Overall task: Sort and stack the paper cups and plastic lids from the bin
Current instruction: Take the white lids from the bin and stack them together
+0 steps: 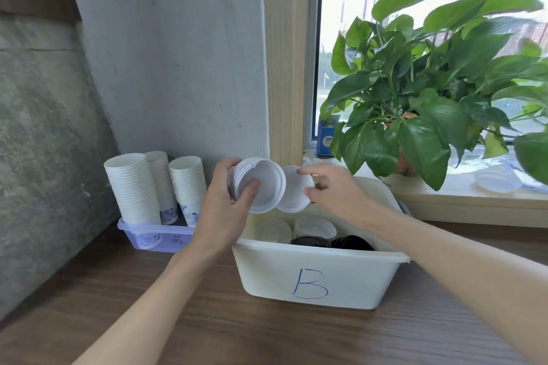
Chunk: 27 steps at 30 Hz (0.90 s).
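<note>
The person's left hand is holding a stack of white plastic lids above the back left corner of a white bin that is bearing a blue letter "B" on its front wall. The fingers are curling around the stack's rim, and the thumb is pressing on the face of the front lid, so the hand is clamping on the stack. The stack is tilting, with its open side facing right and toward the camera.

The right hand is holding 1 single white lid just beside the stack, its edge tucking behind the stack's rim. Its forefinger and thumb are pinching this lid at the right edge, while the other fingers are curling loosely behind it.

Inside the bin, more white lids are lying toward the back and black lids are lying toward the front.

The bin is sitting on a wooden surface, near its back edge. In the back left corner, against the concrete wall, a pale purple tray is carrying 3 upright stacks of paper cups.

Beyond the back edge, on the windowsill, a leafy potted plant is standing beside a small blue box, with clear plastic containers lying under its leaves.
</note>
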Tool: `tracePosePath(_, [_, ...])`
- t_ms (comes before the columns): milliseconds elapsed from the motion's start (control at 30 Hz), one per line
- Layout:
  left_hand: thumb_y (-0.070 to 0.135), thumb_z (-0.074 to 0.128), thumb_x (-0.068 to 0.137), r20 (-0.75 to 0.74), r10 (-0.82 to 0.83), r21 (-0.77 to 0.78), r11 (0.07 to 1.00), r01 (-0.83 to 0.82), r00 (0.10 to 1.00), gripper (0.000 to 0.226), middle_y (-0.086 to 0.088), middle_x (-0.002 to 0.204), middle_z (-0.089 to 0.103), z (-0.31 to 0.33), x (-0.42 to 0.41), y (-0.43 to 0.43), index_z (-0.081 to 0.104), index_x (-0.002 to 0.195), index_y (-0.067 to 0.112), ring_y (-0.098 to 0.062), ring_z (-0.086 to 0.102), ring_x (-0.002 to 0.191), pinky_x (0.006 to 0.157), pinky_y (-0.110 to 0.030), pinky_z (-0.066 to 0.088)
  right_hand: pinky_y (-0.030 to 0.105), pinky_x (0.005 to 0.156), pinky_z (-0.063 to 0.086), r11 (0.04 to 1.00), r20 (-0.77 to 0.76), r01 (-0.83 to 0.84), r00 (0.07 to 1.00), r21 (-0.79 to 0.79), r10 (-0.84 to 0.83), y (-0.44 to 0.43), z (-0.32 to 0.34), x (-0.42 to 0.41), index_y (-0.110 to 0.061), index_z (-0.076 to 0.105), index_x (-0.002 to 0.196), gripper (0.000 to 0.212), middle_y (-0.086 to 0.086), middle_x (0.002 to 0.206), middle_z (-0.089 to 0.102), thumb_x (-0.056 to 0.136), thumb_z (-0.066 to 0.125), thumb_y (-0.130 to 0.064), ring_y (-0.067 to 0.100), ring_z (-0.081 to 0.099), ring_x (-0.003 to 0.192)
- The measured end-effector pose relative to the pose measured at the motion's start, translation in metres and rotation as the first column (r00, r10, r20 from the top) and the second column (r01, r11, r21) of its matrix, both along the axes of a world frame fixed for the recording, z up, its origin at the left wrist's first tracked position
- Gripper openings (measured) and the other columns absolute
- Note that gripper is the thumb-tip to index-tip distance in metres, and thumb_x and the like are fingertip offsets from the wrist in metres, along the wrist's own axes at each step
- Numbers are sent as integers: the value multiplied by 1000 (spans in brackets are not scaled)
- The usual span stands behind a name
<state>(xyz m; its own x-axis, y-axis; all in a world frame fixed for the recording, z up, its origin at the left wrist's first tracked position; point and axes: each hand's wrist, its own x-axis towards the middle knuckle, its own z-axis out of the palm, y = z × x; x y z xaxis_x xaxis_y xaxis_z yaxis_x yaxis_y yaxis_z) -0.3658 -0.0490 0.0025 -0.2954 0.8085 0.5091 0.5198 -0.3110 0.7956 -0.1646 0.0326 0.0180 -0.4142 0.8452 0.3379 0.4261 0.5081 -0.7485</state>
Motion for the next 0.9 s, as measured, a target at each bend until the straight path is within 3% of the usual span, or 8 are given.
tracePosePath(67, [23,66,95,54,9,18,1000,-10,998,38,13,111,61,8,6,-11,50,129,19,6,59,96,77,-10,44,30,69,56,1000,-90,5,996,-19,-7,-14,11,7,-18,62,124,38,-11,111,59,89,62,-4,-5,59,60])
tracePosePath(233, [26,66,94,223,-77,27,997,73,972,21,8,95,68,19,26,-53,65,112,15,9,61,77,68,-8,46,14,64,51,999,-246,30,969,-29,-37,-58,37,30,-18,64,120,34,2,118,60,90,63,-2,17,68,76])
tracePosePath(333, [35,68,92,420,-213,23,974,224,882,23,7,88,71,12,42,-77,71,106,17,-4,61,80,69,-18,47,15,69,52,1000,-307,20,951,-19,-25,-87,39,41,-21,64,119,35,-1,122,61,89,64,-3,14,68,78])
tracePosePath(467, [28,55,97,572,-333,23,920,391,749,21,10,79,72,-3,66,-108,72,102,15,-1,64,70,57,-11,48,13,67,48,1000,-330,16,944,-9,-18,-126,29,56,-25,65,115,32,-8,120,60,90,64,-5,12,66,81])
tracePosePath(600, [32,57,91,636,-389,53,884,465,667,36,-5,112,75,-18,81,-126,69,119,13,-14,70,99,71,-21,57,17,77,48,1000,-359,13,933,-15,-17,-155,8,67,-28,66,113,33,-9,121,61,90,63,-4,9,65,81])
tracePosePath(700, [35,64,94,681,-377,35,873,486,628,36,-14,124,69,-32,91,-134,68,123,15,-28,66,111,85,-40,60,19,80,49,999,-379,5,925,-38,-19,-172,-12,72,-34,64,112,42,-4,121,60,90,61,1,14,65,84])
tracePosePath(800, [39,63,89,713,-353,-8,860,511,605,40,-18,130,64,-48,97,-139,67,123,19,-28,64,109,101,-59,47,21,77,51,994,-451,-7,891,-113,-45,-181,-31,75,-38,56,118,51,-1,117,60,90,59,5,13,64,84])
tracePosePath(900, [40,63,95,742,-325,-45,848,527,586,34,-17,132,62,-68,99,-142,66,123,22,-28,63,113,106,-66,40,19,75,51,984,-468,-6,880,-179,-80,-186,-52,77,-22,58,125,45,-3,118,63,89,58,7,10,65,87])
